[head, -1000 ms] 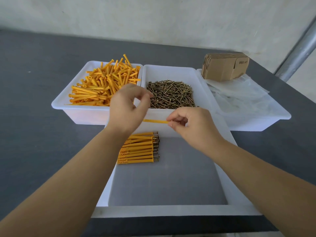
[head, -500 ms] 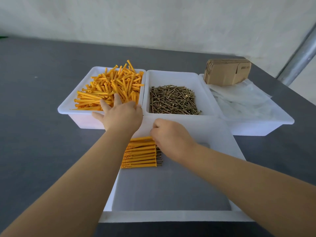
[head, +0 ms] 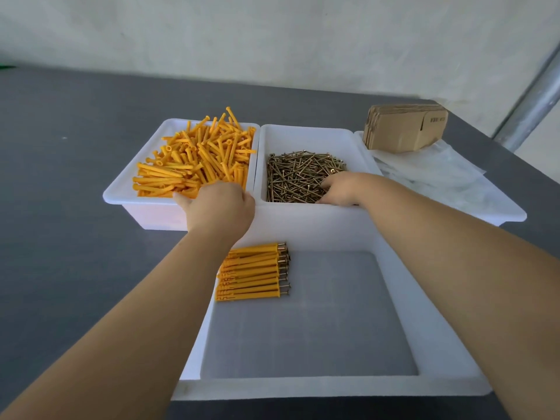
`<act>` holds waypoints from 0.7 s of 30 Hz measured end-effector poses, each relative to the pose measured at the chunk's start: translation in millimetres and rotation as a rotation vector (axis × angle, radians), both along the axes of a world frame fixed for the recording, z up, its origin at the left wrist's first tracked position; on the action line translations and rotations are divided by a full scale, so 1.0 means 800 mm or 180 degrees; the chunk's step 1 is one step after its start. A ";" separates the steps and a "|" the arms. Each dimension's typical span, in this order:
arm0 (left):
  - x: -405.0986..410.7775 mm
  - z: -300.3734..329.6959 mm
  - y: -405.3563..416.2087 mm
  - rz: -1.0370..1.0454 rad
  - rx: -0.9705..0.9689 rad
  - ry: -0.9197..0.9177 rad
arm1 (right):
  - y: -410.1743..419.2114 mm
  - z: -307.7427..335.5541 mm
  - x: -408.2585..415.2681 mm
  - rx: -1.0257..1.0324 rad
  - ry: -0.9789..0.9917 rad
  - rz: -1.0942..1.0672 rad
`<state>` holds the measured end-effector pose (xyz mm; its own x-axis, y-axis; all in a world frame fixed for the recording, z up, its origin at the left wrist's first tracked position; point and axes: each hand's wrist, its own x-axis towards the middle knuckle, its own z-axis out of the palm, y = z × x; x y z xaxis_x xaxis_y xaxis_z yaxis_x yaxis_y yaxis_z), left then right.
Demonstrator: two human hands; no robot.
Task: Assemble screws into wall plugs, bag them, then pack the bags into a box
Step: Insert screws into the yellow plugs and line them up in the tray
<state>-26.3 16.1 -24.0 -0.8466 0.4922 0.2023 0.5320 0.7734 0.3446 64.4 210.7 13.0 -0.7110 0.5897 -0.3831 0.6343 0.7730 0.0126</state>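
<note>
Head view looks down on a dark grey desk (head: 75, 177) with a matte, faintly speckled top, set against a pale, blotchy wall (head: 272, 34). A bare metal pole (head: 533, 107) slants up at the far right.

Three white tubs sit side by side at the far part of the desk. The left tub (head: 121, 192) is heaped with orange wall plugs (head: 194, 159). The middle tub (head: 303, 134) holds a tangle of brass-coloured screws (head: 297, 174). The right tub (head: 512, 213) carries clear plastic bags (head: 436, 174) and, at its far end, a stack of flattened cardboard boxes (head: 406, 128).

A larger white tray (head: 333, 388) lies nearest, touching the middle tub. Its floor is greyish, and a neat row of assembled plugs (head: 251, 272) with screw heads pointing right lies at its far left corner.

The left hand (head: 219, 207) reaches over the near rim of the left tub, its fingers curled down into the wall plugs; I cannot tell whether they grip one. The right hand (head: 342, 189) rests in the screws at the near right of the middle tub, its fingers buried among them, so whether they pinch a screw is hidden.
</note>
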 end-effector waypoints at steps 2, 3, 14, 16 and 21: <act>-0.002 -0.001 -0.003 -0.0066 0.0082 0.0082 | 0.003 0.001 -0.005 -0.0030 0.0064 -0.0025; -0.003 -0.002 -0.003 -0.0084 0.0123 0.0128 | 0.005 -0.002 -0.006 -0.0051 0.0269 -0.0090; 0.000 0.002 -0.005 -0.0162 0.1010 0.0485 | 0.008 -0.019 0.007 -0.0314 0.1248 -0.0371; 0.003 0.005 -0.005 -0.0225 0.1283 0.0698 | 0.006 -0.019 0.006 -0.0190 0.1143 -0.0259; 0.020 0.020 -0.004 -0.0798 0.2108 0.1437 | 0.011 -0.025 0.005 -0.0264 0.1425 -0.0412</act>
<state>-9.9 12.7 -8.0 -0.4963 0.3153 0.8088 0.8570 0.3265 0.3986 68.7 219.4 -7.0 -0.7396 0.6648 -0.1051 0.6545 0.6740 -0.3425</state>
